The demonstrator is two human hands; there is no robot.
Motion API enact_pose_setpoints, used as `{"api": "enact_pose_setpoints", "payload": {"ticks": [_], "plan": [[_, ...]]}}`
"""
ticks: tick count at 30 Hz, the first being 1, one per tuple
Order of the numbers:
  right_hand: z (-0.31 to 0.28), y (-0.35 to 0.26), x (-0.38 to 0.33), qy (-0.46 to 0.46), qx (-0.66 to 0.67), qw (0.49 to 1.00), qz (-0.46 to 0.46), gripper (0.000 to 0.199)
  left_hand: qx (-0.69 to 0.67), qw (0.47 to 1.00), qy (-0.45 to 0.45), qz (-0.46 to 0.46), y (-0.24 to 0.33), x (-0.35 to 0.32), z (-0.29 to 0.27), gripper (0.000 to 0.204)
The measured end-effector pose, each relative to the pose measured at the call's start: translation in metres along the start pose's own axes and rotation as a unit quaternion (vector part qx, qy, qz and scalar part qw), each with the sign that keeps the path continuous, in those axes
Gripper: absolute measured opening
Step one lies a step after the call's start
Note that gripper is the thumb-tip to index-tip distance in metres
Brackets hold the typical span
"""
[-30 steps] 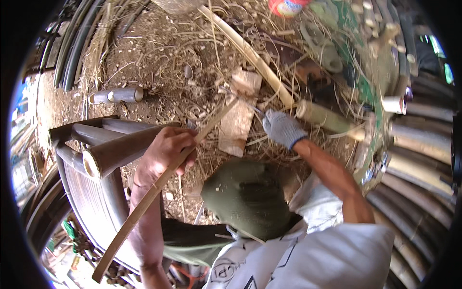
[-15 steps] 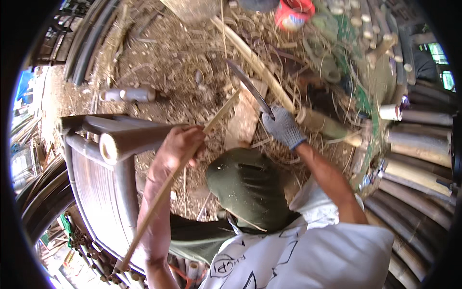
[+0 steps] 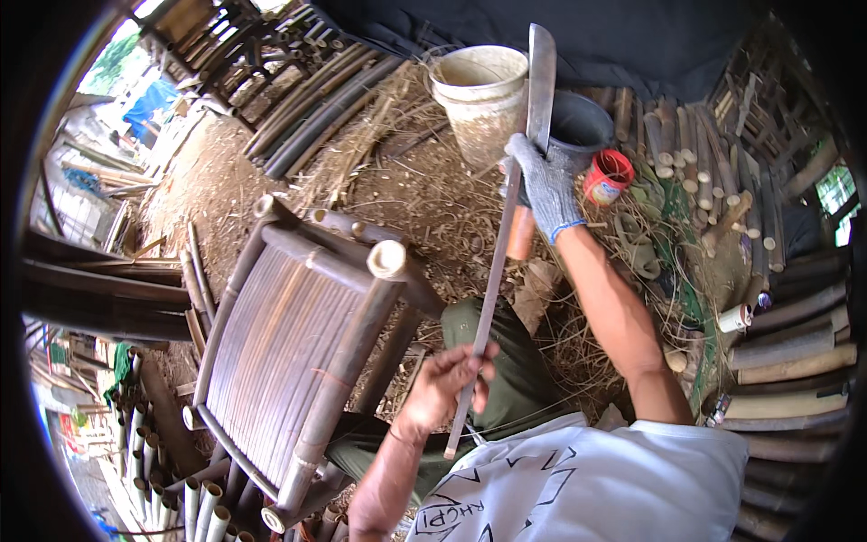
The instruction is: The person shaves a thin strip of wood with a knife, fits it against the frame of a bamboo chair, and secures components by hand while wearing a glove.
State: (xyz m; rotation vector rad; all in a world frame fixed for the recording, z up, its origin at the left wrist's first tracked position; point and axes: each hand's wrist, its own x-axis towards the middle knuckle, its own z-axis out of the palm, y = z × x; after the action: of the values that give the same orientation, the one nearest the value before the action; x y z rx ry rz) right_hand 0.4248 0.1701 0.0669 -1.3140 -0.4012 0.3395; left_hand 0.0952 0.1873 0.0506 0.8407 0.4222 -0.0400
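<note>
My right hand point(image 3: 548, 185), in a grey knit glove with a blue cuff, is closed round a machete, its broad steel blade point(image 3: 541, 86) pointing up and away from me. A long, thin bamboo strip point(image 3: 492, 298) slants between my hands. Its far end meets the gloved fingers beside the blade's base; whether they also grip it, I cannot tell. My bare left hand point(image 3: 452, 387) pinches the strip near its lower end, above my green-trousered knee. An orange-brown cylinder point(image 3: 520, 233) shows just below the glove, perhaps the handle.
A bamboo chair or bench point(image 3: 280, 343) with a slatted panel stands at left. Beyond my right hand are a white bucket point(image 3: 479, 108), a dark bucket point(image 3: 582, 122) and a red pail point(image 3: 608, 177). Bamboo poles point(image 3: 795, 361) are stacked at right. Shavings litter the ground.
My view has tilted up and turned, bringing the buckets and chair in. The blade now stands upright, and the strip has swung beside it, its lower end now near my shirt.
</note>
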Motion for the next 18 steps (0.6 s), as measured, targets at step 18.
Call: {"api": "enact_pose_setpoints", "payload": {"ticks": [18], "plan": [[0.093, -0.033, -0.167, -0.260, -0.450, 0.824, -0.225, 0.040, 0.218, 0.855, 0.335, 0.330, 0.006, -0.074, -0.038, 0.027]]}}
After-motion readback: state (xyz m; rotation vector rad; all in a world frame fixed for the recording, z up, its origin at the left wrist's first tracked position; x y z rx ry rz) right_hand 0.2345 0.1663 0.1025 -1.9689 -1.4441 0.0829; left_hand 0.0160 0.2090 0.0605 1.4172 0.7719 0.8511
